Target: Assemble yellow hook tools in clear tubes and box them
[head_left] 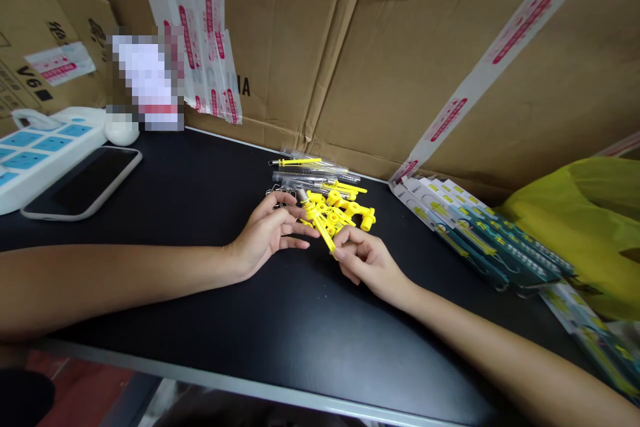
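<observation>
Holding a slender yellow tool (326, 236), we are pinching its lower end in our right hand (367, 263) above the surface (280, 320), near the middle of its far edge; our left hand (263, 235) is curving around the metal-tipped end, its grip unclear. This one is already carrying its metal tip (302, 195), while yellow parts (367, 217) are lying loose and carded packs (465, 213) are lying toward the right edge.
</observation>
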A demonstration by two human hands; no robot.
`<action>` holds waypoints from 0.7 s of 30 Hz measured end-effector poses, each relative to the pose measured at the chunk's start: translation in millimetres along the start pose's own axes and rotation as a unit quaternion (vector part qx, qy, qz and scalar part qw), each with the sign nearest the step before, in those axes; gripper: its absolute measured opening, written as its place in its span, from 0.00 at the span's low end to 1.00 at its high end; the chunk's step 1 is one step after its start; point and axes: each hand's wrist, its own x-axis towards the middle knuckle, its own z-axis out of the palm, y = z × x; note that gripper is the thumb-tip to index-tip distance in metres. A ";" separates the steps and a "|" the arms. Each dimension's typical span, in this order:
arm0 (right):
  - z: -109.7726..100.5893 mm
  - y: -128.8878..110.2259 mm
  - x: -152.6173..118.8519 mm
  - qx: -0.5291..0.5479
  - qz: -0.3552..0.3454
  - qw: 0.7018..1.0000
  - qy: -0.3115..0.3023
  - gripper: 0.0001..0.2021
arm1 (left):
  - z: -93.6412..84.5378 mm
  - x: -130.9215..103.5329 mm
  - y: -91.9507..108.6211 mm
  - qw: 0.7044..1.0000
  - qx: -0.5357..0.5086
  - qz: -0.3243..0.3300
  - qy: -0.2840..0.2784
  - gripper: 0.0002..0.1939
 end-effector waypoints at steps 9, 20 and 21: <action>4.2 -1.9 -2.5 -0.029 -0.002 0.999 -0.015 0.12 | 1.3 -0.5 -6.5 0.995 0.091 0.024 -0.040 0.08; 4.6 2.8 -2.7 -0.089 -0.039 0.995 -0.014 0.12 | 1.0 -3.0 -12.1 0.947 0.275 0.094 -0.140 0.12; 4.5 3.2 -3.0 -0.100 -0.043 0.994 -0.017 0.11 | 0.5 -2.6 -11.9 0.950 0.269 0.091 -0.129 0.12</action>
